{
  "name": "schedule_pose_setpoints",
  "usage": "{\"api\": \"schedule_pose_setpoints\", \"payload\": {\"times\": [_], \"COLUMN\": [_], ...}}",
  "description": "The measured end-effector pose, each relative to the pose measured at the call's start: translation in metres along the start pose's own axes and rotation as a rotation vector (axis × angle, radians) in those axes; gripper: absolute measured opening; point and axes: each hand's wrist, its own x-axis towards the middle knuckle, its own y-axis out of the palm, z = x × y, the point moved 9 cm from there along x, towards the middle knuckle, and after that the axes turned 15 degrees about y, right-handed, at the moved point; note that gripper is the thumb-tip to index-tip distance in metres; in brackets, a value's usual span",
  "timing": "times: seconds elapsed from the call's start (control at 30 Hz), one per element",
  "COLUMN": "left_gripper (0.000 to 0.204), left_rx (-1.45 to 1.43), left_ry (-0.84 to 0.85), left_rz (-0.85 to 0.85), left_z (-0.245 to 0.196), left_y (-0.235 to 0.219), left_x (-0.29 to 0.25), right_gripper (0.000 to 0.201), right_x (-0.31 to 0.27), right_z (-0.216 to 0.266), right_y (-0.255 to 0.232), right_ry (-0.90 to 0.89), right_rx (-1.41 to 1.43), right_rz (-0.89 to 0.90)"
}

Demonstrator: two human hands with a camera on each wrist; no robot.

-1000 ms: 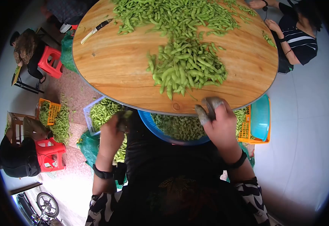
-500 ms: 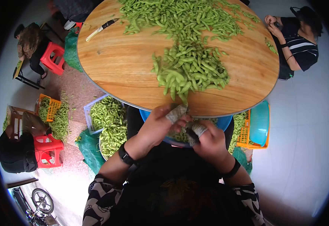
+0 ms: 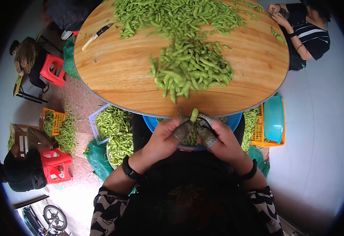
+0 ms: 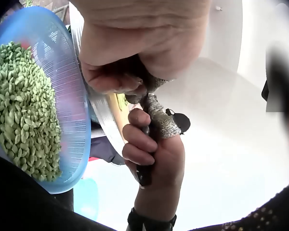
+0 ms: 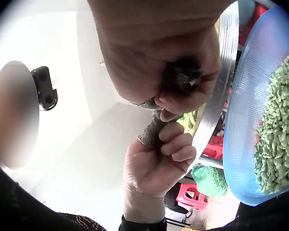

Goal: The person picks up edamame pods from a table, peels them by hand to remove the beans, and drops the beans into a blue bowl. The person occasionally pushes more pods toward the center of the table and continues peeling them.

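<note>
The head view alone shows the green pod point(image 3: 194, 115): it stands up between the wrapped fingertips of the left hand point(image 3: 160, 138) and right hand point(image 3: 228, 144), just beside the near edge of the counter point(image 3: 113, 78). The left hand's grip is clamped on it. The wrist views show the right hand's last fingers curled round a dark object point(image 4: 144, 168), probably a handle, though blur hides its shape. The left wrist view also lays open the blue basket point(image 4: 77, 149) with its heap of shelled beans point(image 4: 24, 113), which the hands largely cover in the head view. A second ago the hands were well apart, the right one at the counter's edge; now they meet above the basket. The pod pile point(image 3: 193, 69) still lies on the counter.
</note>
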Motion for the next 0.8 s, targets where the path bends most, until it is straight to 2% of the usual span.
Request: {"api": "schedule_pose_setpoints", "payload": {"times": [0.07,0.2,0.27,0.3,0.37,0.4,0.47,0.5,0.57,0.6,0.67,0.7,0.77,0.8], "left_gripper": [0.024,0.023,0.018,0.018,0.015,0.015,0.014,0.014,0.017,0.017,0.015,0.015,0.014,0.014], "left_rx": [0.084,0.145,0.628,0.625,0.854,0.854,-0.262,-0.26,-0.663,-0.662,0.536,0.535,1.233,1.236], "left_ry": [-0.014,0.068,0.371,0.371,0.34,0.342,-0.332,-0.335,-0.403,-0.401,0.181,0.181,0.506,0.508], "left_rz": [0.014,0.049,0.141,0.146,0.238,0.241,-0.005,-0.006,-0.031,-0.03,0.131,0.128,0.215,0.217], "left_z": [0.003,-0.002,-0.029,-0.028,-0.019,-0.024,0.016,0.018,0.022,0.022,-0.02,-0.018,-0.038,-0.038], "left_y": [-0.001,0.003,0.011,0.012,0.014,0.012,0.003,0.001,0.011,0.014,0.003,0.003,0.016,0.018], "left_x": [-0.001,0.002,0.004,0.002,-0.002,-0.002,-0.016,-0.016,-0.018,-0.016,0.006,0.005,0.001,0.002], "right_gripper": [0.037,0.035,0.028,0.028,0.025,0.025,0.023,0.023,0.023,0.023,0.024,0.024,0.023,0.023], "right_x": [-0.001,-0.005,-0.006,-0.006,-0.004,-0.003,-0.013,-0.013,-0.015,-0.015,-0.011,-0.013,-0.011,-0.01], "right_z": [-0.018,-0.022,-0.021,-0.023,-0.038,-0.041,-0.034,-0.032,-0.029,-0.028,-0.047,-0.047,-0.039,-0.037], "right_y": [0.007,0.009,0.009,0.009,0.014,0.011,0.034,0.034,0.035,0.037,0.025,0.028,0.025,0.026], "right_ry": [0.212,0.353,0.334,0.336,0.434,0.433,0.545,0.545,0.606,0.604,0.639,0.641,0.519,0.515], "right_rx": [0.201,0.365,0.306,0.309,0.297,0.298,0.993,0.996,1.01,1.008,0.665,0.662,0.561,0.562], "right_rz": [0.134,0.183,0.204,0.199,0.204,0.202,0.631,0.632,0.619,0.618,0.294,0.295,0.241,0.242]}}
